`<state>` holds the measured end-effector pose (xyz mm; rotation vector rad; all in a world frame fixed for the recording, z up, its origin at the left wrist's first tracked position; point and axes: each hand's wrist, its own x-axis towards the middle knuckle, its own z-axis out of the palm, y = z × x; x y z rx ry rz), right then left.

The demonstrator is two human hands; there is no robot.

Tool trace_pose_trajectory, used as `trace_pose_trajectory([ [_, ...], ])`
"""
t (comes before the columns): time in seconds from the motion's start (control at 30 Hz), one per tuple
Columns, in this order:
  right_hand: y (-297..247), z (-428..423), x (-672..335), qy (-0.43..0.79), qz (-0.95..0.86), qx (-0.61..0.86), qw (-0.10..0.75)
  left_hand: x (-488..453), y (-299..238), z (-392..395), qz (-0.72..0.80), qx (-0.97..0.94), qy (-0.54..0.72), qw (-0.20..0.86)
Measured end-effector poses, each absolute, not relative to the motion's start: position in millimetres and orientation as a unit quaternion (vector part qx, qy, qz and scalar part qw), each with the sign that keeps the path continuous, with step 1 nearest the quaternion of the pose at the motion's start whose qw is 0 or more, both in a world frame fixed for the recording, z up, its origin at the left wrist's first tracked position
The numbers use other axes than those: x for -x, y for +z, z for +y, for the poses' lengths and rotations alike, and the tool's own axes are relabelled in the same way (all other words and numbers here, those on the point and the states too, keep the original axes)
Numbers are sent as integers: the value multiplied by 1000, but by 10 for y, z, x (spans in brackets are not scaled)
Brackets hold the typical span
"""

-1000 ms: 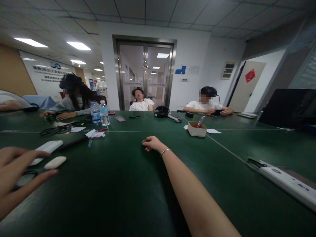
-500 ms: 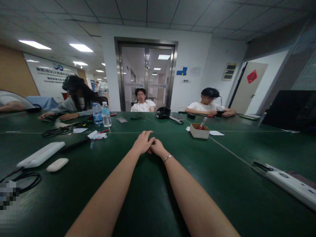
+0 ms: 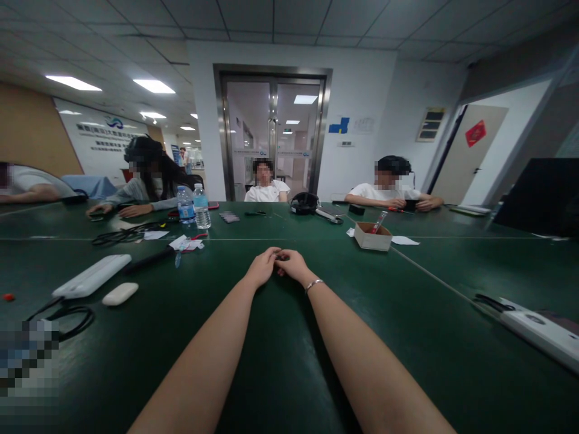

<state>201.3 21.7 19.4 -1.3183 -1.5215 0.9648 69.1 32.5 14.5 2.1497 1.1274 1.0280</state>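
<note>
Head camera first: my two forearms run out from the bottom edge across the green table (image 3: 280,374) and meet near its middle. Left hand (image 3: 261,268) and right hand (image 3: 295,266) lie on the tabletop with fingers curled, fingertips touching each other. Between those fingertips sits a small dark thing (image 3: 282,258), too small for me to name. I cannot tell which hand actually pinches it, or whether both do. A thin bracelet (image 3: 313,283) circles the right wrist.

Off to the left, well apart from the hands, a black cable (image 3: 67,314) loops on the table, with a white oval case (image 3: 120,293) and a long white bar (image 3: 91,275) just beyond it. On the right edge lies a white power strip (image 3: 538,328).

Further out, a cardboard box (image 3: 373,236) stands open with a red-handled tool (image 3: 379,222) leaning in it. Two water bottles (image 3: 193,206) stand upright side by side on the left, and black headphones (image 3: 304,203) rest near the far edge. Three people sit along that far side, arms on the table, and a sleeve shows at the far left. Behind them is a glass door (image 3: 272,138).
</note>
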Motion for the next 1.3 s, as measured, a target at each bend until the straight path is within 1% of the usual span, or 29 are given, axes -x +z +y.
trace_pose_trajectory([
  [0.2, 232, 208, -2021, 438, -590, 516, 441, -634, 138, 385, 432, -799, 367, 199],
  [0.33, 276, 194, -2029, 467, -565, 515, 444, -626, 99, 444, 447, -788, 379, 190],
  [0.47, 287, 202, -2053, 495, -541, 502, 458, -614, 39, 499, 452, -761, 410, 222],
  [0.7, 262, 240, -2086, 520, -516, 490, 473, -594, 53, 476, 451, -741, 415, 275],
  [1.3, 266, 213, -2140, 538, -506, 460, 493, -579, 44, 493, 449, -717, 428, 318],
])
